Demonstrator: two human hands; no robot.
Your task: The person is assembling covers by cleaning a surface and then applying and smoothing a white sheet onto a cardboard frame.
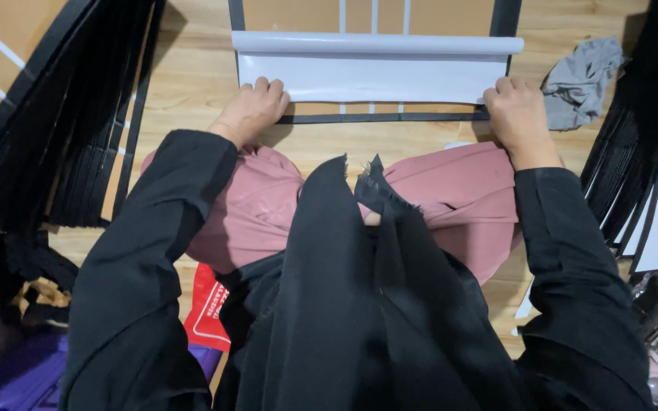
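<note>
Looking straight down at the black frame (382, 118), flat on the wooden floor (192, 68). Stretched across its near bar: the white sheet (378, 76), far part rolled into a tube, near part lying flat with its lower edge just above that bar.

Left hand (251, 110) at the frame's near left corner, curled narrow, knuckles up, fingers folded onto the sheet's lower left corner. Right hand (519, 114) at the near right corner, curled the same way on the sheet's lower right corner. Touching the sheet, both of them. Pinching it from beneath or only pressing down? Cannot tell, thumbs hidden.

Judging by that: the lining-up step, lower edge being held square to the near bar, roll not yet opened over the far part of the frame. Calls for even pressure at both corners and an edge kept parallel to the bar; otherwise skew or wrinkles likely.

Right of the frame and just beyond the right hand, a crumpled grey cloth (579, 80), untouched. Further right, a leaning stack of black frames (634, 152); well to the left, another dark stack (62, 114). Nearer than the frame, pink-trousered knees, dark fabric draped over them, and a red bag (206, 308) low on the left.
</note>
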